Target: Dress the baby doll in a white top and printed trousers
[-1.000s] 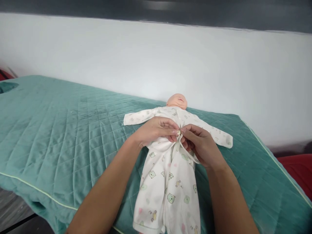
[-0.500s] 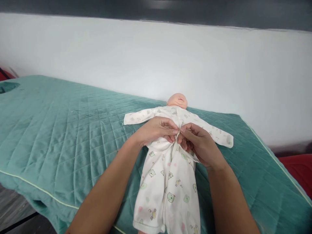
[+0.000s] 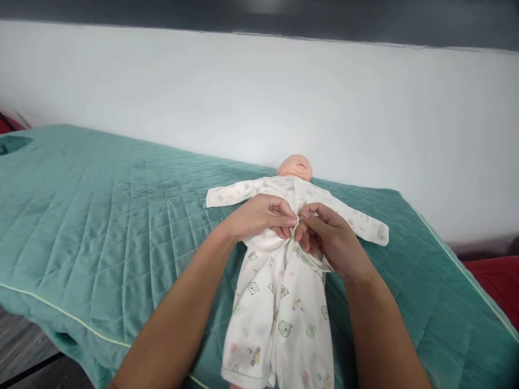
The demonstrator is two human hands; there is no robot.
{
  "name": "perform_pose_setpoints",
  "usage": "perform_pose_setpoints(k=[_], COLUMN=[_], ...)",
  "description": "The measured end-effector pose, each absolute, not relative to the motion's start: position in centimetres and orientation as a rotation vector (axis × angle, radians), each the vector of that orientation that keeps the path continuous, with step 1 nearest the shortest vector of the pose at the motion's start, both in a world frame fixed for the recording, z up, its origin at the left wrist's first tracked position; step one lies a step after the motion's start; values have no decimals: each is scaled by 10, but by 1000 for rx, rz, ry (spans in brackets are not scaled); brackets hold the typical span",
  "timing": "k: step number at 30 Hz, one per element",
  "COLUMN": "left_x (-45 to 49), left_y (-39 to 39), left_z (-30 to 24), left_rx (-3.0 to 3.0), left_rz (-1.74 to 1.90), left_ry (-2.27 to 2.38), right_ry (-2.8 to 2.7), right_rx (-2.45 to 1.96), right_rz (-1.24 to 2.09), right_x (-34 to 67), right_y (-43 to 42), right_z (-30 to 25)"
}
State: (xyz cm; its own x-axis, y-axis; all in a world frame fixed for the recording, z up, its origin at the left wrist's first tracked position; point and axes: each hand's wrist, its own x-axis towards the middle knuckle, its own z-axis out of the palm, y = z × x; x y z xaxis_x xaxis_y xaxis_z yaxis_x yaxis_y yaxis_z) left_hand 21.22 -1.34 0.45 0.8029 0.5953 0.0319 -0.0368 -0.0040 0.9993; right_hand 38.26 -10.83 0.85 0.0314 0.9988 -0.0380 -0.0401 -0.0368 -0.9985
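A baby doll lies on its back, its head towards the wall and its arms spread wide. It wears a white long-sleeved baby top and white trousers, both printed with small animals. At the front of the top, over the belly, my left hand pinches the edge of the cloth between thumb and fingers. My right hand is closed on the facing edge, its fingertips almost touching the left ones. Whatever fastener may lie between the fingertips is hidden.
Under the doll, a green quilted cover with a pale piped edge spreads over a bed-like table. A white wall runs along its far side. Red objects show at the right and far left edges. At lower left is dark floor.
Both hands hold nearly the same place at the front of the top. The right fingertips have shifted very slightly; the doll lies as before.
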Motion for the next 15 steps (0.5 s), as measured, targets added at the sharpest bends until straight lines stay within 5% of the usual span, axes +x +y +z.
perform_pose_setpoints(k=[15], left_x=[215], left_y=[-19], left_z=[5], left_rx=[1576], left_rz=[528], left_ry=[531], right_ry=[-1270], right_rx=[-1236], right_rz=[1239], right_x=[384], right_y=[-109], right_z=[6])
